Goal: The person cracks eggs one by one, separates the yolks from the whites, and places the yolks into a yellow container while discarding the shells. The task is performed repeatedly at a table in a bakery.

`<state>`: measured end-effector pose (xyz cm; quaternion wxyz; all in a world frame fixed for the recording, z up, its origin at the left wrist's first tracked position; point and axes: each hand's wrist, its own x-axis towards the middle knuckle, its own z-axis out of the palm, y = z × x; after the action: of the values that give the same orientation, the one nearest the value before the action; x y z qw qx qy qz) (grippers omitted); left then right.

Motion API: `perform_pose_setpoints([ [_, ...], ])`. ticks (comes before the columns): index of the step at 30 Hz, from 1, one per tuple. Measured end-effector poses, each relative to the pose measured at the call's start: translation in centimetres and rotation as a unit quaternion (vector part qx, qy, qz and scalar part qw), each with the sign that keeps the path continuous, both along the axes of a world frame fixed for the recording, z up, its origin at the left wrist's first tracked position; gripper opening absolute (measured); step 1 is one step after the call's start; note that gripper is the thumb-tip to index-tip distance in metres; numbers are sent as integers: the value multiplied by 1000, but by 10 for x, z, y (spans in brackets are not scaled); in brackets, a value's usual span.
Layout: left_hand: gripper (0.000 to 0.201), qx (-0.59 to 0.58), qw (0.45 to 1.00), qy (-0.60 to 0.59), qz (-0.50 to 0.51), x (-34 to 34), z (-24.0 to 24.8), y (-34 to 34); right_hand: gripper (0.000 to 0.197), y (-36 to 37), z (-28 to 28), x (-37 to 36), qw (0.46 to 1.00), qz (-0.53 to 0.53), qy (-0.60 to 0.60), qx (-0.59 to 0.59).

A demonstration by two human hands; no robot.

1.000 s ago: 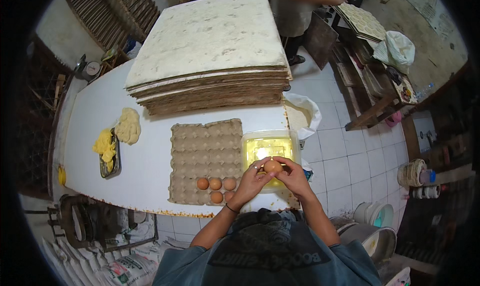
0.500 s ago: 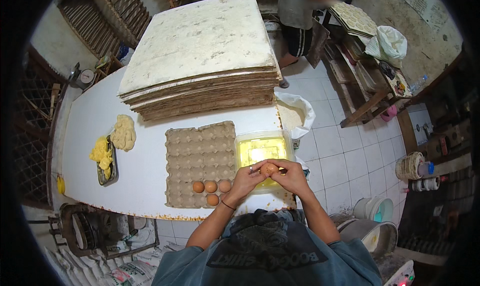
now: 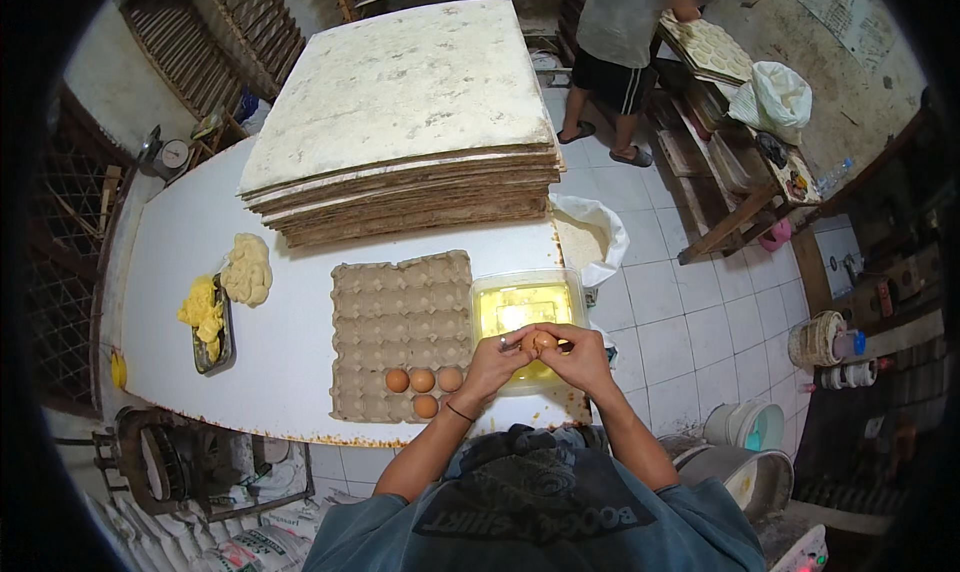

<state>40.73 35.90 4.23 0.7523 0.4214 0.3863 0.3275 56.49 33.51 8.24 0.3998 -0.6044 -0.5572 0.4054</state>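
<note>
Egg [image 3: 540, 342], in the head view, is up over the near part of the tub [image 3: 577, 287] — it looks cracked. The left hand [image 3: 496, 362] curls narrowly round 1 side of it; the right hand [image 3: 586, 358] grips the other, the 2 almost meeting. Yellow liquid [image 3: 497, 317] lies below. 4 more eggs [image 3: 423, 380] rest in the tray [image 3: 400, 307] — just left of the tub.

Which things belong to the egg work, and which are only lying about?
Probably the job: cracked egg in left hand and right hand; plastic tub below; carton; four eggs.

Probably just lying about: pale lump; yellow lump; stacked boards; scale.
</note>
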Motion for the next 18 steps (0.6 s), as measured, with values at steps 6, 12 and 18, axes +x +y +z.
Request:
perform_pose_setpoints([
  [6, 40, -2, 1000, -11, -17, -3, -1, 2, 29, 0, -6, -1, 1000, -11, -1, 2],
  [12, 40, -4, 1000, -3, -19, -4, -6, 4, 31, -1, -6, 0, 1000, -17, 19, -8],
  [18, 43, -29, 999, -16, -15, -6, 1, 8, 33, -1, -15, 8, 997, -34, 40, -63],
])
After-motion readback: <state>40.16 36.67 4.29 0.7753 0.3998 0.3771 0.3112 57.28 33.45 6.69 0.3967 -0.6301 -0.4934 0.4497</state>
